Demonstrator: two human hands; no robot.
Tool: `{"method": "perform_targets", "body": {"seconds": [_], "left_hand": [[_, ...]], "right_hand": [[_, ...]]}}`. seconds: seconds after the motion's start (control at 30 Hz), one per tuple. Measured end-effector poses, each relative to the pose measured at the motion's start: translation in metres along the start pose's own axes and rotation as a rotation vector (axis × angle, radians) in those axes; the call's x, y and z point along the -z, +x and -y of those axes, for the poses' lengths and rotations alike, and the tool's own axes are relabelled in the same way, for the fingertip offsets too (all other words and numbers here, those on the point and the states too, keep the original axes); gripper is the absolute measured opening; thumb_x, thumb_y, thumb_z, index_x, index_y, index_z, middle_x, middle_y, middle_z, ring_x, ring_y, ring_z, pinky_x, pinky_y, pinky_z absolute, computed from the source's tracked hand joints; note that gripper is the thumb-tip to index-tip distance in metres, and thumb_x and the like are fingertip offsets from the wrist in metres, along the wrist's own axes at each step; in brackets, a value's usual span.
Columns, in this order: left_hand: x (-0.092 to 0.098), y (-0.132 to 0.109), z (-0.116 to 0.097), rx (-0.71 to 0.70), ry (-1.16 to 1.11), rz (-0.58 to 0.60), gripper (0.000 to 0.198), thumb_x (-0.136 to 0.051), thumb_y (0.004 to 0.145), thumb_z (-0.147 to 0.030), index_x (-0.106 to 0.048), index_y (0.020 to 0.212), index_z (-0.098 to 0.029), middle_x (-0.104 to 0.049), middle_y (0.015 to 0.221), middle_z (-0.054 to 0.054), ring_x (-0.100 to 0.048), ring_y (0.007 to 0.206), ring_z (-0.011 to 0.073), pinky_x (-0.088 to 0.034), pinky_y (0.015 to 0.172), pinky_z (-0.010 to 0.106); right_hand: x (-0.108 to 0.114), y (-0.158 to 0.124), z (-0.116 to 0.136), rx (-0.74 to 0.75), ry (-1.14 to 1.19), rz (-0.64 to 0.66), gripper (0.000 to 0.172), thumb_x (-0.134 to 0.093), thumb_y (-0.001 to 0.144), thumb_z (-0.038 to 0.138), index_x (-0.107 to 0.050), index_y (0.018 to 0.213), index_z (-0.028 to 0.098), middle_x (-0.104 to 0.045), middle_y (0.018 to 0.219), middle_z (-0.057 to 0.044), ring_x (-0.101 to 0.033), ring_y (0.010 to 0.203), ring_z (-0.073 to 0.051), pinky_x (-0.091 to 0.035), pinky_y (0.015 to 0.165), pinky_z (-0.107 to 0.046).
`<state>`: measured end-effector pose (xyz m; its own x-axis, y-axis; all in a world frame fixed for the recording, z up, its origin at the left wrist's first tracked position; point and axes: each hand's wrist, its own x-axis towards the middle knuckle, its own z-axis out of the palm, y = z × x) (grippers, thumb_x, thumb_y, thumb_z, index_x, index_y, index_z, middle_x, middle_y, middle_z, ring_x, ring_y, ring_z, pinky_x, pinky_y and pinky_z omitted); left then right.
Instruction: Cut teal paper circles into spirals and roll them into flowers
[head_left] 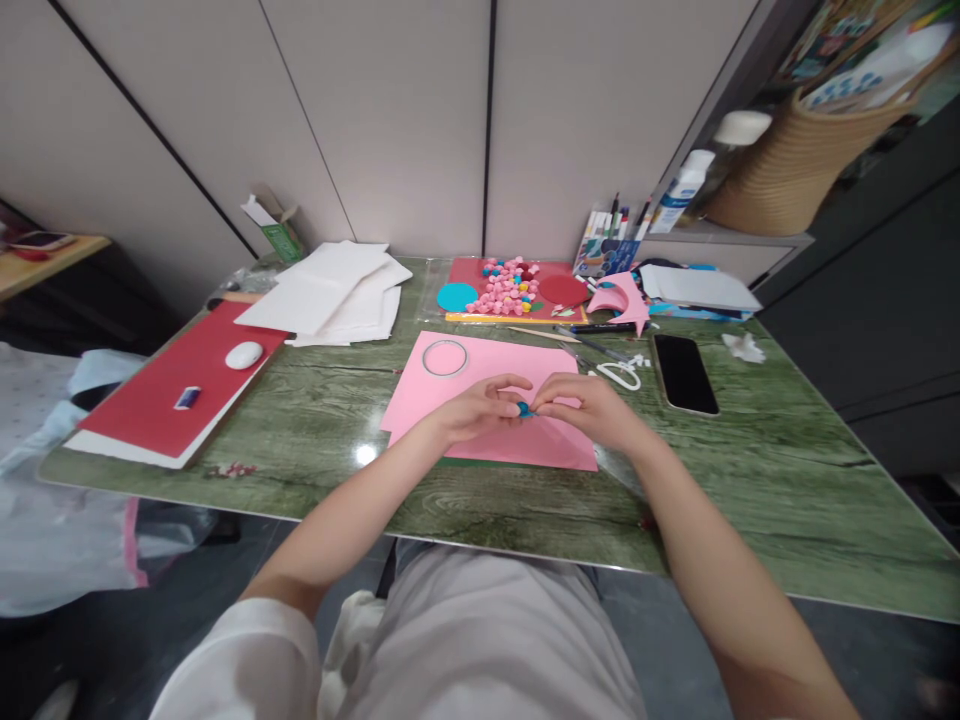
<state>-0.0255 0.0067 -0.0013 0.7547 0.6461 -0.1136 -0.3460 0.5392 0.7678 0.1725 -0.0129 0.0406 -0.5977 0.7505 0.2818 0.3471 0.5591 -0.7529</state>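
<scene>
Between my two hands is a small piece of blue paper (525, 409), curled or rolled up. My left hand (484, 408) pinches it from the left, and the fingertips of my right hand (589, 405) close on its other side. Both hands are just above pink paper sheets (427, 405) on the table. A silver ring (445, 358), perhaps a tape roll, lies on the pink paper to the left. Behind the hands, pink paper roses (510, 290) with a few blue and yellow ones are heaped beside a blue paper circle (457, 298) and a red circle (562, 290).
White-handled scissors (619, 375) and a black phone (685, 373) lie to the right. Pink paper offcuts (626, 298) are behind them, near a pack of markers (611, 240). At left are white sheets (322, 285) and red paper (172, 385) carrying a white mouse-like case (244, 355).
</scene>
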Motion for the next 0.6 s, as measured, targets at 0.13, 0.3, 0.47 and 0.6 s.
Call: {"method": "perform_targets", "body": {"seconds": [0.13,0.3,0.47,0.6], "left_hand": [[-0.0008,-0.0001,-0.0003,-0.001,-0.005,-0.006,0.041,-0.071,0.059,-0.012,-0.056,0.097,-0.016,-0.061,0.073,0.002,-0.057,0.066,0.0112,-0.037,0.067,0.026],[-0.0022,-0.0005,-0.0015,0.002,-0.005,-0.020,0.041,-0.072,0.058,-0.012,-0.056,0.095,-0.016,-0.062,0.074,0.002,-0.057,0.066,0.0112,-0.036,0.067,0.026],[-0.0006,0.0000,-0.0009,-0.005,0.008,-0.005,0.041,-0.072,0.058,-0.012,-0.056,0.096,-0.015,-0.063,0.076,0.004,-0.058,0.069,0.0118,-0.037,0.068,0.026],[0.0009,0.0003,-0.0005,-0.004,0.021,0.005,0.043,-0.073,0.057,-0.011,-0.056,0.096,-0.016,-0.064,0.078,0.004,-0.058,0.070,0.0110,-0.038,0.069,0.026]], "right_hand": [[-0.0021,0.0005,0.0001,-0.010,-0.029,-0.006,0.013,-0.053,0.082,0.027,-0.062,0.080,0.019,-0.062,0.080,-0.004,-0.057,0.076,-0.016,-0.042,0.070,-0.027],[-0.0045,0.0007,-0.0012,0.001,-0.055,-0.001,0.009,-0.051,0.083,0.023,-0.058,0.080,0.018,-0.059,0.080,-0.003,-0.054,0.075,-0.014,-0.040,0.068,-0.026],[-0.0057,-0.0002,-0.0006,0.001,-0.060,0.016,0.010,-0.047,0.085,0.021,-0.055,0.079,0.019,-0.056,0.077,-0.001,-0.052,0.072,-0.013,-0.038,0.068,-0.025],[-0.0064,-0.0008,-0.0007,-0.016,-0.046,0.044,0.010,-0.046,0.085,0.021,-0.055,0.081,0.019,-0.055,0.076,-0.001,-0.052,0.070,-0.012,-0.038,0.068,-0.024]]}}
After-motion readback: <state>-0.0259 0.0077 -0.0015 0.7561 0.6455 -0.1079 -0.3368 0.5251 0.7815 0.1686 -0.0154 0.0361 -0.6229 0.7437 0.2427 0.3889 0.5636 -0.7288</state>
